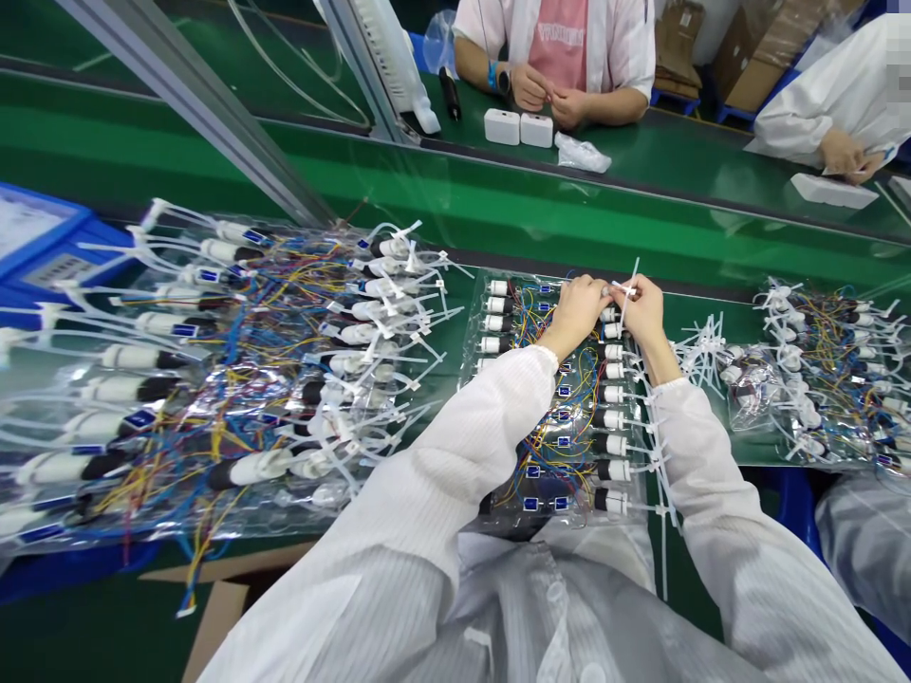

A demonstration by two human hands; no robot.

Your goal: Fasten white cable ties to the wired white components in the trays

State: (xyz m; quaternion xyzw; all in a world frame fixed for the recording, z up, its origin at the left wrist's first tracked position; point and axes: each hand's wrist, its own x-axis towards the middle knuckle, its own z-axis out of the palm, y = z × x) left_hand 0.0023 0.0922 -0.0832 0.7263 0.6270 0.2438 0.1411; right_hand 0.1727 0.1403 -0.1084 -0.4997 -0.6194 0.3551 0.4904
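Observation:
My left hand and my right hand meet at the upper right corner of a clear plastic tray. Between them stands a white cable tie, pinched by my right fingers. My left fingers are closed close to a small part at its left; what exactly they grip is hidden. Under the hands, the tray carries two columns of small black-and-white cylinders with coloured wires and blue-marked labels between them. Cable ties hang from several right-column cylinders.
More wired cylinders with ties lie piled at left, and others at right. Loose cable ties lie right of my hand. A blue bin stands far left. Beyond a metal post, two people work near white boxes.

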